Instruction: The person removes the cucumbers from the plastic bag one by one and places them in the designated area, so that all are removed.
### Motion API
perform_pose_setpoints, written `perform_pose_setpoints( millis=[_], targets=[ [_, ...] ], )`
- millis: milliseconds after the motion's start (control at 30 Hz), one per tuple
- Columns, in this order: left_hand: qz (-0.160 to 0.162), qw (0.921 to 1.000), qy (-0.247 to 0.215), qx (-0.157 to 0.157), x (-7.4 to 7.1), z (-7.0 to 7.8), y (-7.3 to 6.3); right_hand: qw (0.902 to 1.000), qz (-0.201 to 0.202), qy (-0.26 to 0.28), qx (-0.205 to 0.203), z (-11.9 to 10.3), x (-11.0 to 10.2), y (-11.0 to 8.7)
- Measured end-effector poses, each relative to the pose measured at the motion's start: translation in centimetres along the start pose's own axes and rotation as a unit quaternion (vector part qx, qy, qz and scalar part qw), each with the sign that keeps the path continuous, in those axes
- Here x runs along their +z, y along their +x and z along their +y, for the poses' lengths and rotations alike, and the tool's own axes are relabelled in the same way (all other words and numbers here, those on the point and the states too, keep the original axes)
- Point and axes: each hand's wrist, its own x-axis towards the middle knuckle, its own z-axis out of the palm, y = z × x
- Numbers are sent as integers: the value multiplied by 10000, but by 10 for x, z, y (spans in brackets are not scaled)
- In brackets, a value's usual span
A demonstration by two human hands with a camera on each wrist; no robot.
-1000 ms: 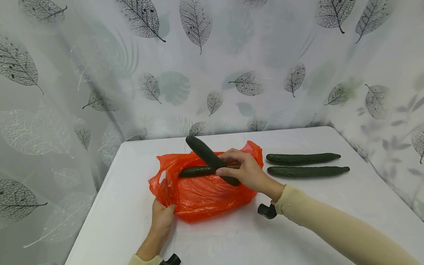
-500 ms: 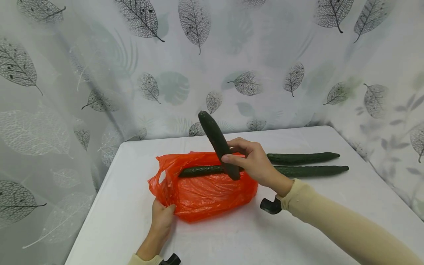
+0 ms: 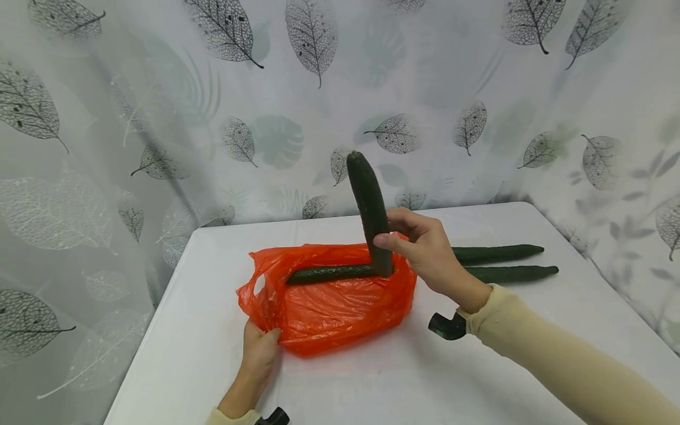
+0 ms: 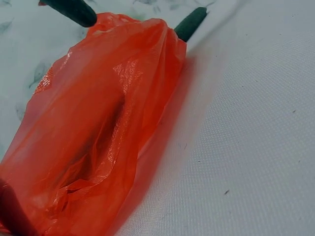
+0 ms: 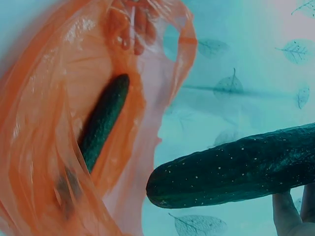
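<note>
My right hand (image 3: 432,254) grips a dark green cucumber (image 3: 366,195) between thumb and fingers, tilted nearly upright above an orange-red plastic bag (image 3: 334,313). The held cucumber (image 5: 226,169) fills much of the right wrist view's lower right. Inside the bag lies another cucumber (image 3: 324,274), partly hidden by the one I hold. My left hand (image 3: 260,354) pinches the bag's near left edge, thumb outside; in the right wrist view its fingers (image 5: 139,32) show through the film. The bag's mouth gapes toward the top.
Two more cucumbers, a rear one (image 3: 499,254) and a nearer one (image 3: 515,274), lie side by side on the white table (image 3: 372,389), to the bag's right. Behind the table hangs a leaf-patterned curtain (image 3: 340,106).
My right hand has moved right and the held cucumber has risen, swinging from a leftward slant to nearly upright. The left hand keeps its place on the bag.
</note>
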Motion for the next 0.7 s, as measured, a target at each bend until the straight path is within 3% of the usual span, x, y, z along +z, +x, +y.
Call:
perform_pose_setpoints(
  millis=[200, 367, 700],
  targets=[
    [-44, 10000, 26, 3, -1, 0, 0, 9994, 134, -121, -281, -4, -13, 0],
    [-80, 10000, 0, -38, 0, -1, 0, 9989, 213, -302, -298, -6, -24, -3],
    [-89, 9999, 78, -3, 2, -1, 0, 9990, 170, -155, -387, -11, -46, -16]
  ],
)
